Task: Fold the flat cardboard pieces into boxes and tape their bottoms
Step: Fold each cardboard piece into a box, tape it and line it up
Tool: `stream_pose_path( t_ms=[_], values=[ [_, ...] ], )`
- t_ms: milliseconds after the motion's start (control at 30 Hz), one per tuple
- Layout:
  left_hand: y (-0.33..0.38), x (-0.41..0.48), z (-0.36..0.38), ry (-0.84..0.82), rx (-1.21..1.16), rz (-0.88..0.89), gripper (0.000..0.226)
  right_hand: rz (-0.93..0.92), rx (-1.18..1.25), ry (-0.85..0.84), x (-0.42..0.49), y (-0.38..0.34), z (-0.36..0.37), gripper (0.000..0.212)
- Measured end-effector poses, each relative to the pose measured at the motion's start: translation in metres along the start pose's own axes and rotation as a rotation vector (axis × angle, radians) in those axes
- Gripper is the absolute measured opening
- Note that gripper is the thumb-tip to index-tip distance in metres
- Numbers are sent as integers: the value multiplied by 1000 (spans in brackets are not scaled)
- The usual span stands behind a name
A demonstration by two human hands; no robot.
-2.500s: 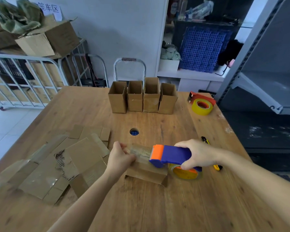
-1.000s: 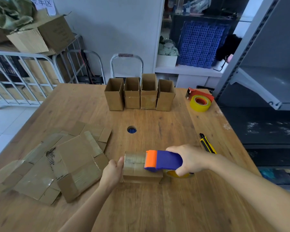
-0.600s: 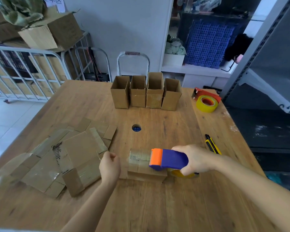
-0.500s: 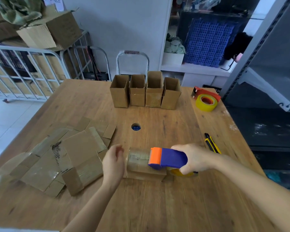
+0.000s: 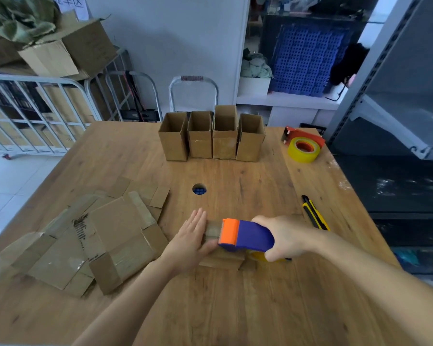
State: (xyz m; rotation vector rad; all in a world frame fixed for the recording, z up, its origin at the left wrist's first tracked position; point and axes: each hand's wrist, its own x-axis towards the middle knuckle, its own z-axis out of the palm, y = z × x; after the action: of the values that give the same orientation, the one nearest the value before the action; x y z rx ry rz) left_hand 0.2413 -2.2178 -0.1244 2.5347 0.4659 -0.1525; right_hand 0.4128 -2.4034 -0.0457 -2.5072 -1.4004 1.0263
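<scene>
1. At the near centre of the worktop point(image 5: 235, 308): one small cardboard box point(image 5: 221, 262), lying with a broad face up and partly hidden under both hands.
2. Left hand point(image 5: 189, 242): released, fingers straight and together, palm pressed flat on the left end of the box's upper face.
3. Right hand point(image 5: 283, 239): clenched around the handle of a tape dispenser point(image 5: 248, 237) with a blue body and an orange head. The head sits over the box's top, just beside the left thumb.
4. Left of the box: flat cardboard pieces point(image 5: 98, 236) in an overlapping pile, several carrying shiny strips of tape. The pile's right edge lies near the left wrist.
5. Far centre: four folded boxes point(image 5: 211, 137), upright with tops open, side by side in a close row. The third from the left stands taller than the others.
6. Between that row and the box under the hands: a round hole point(image 5: 199, 189) in the worktop, with blue showing through it.
7. Far right corner: a red tape holder point(image 5: 303, 146) loaded with a yellow roll.
8. Right edge: a utility knife point(image 5: 314, 213), yellow and black, lying flat just beyond the right hand.
9. Beyond the worktop: a metal railed cart point(image 5: 35, 108) with cartons at left, and a blue perforated crate point(image 5: 308, 53) on a white shelf.
</scene>
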Motion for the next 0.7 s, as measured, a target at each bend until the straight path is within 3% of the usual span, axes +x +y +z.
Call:
stream_pose_path(
  t_ms=[167, 267, 400, 533, 700],
  values=[
    [-13, 1, -1, -130, 121, 49, 86, -23, -4, -1, 5, 3, 6, 55],
    [-13, 3, -6, -191, 261, 74, 103, -55, -23, 1, 8, 8, 6, 70],
    [-17, 4, -2, -143, 477, 133, 116, -104, -52, 0, 8, 12, 5, 82],
    [-15, 4, -5, -150, 507, 132, 107, -140, -61, 13, 4, 21, 4, 87],
    [-17, 3, -4, -126, 526, 156, 111, -161, -70, 14, -5, 44, -1, 89]
  ],
)
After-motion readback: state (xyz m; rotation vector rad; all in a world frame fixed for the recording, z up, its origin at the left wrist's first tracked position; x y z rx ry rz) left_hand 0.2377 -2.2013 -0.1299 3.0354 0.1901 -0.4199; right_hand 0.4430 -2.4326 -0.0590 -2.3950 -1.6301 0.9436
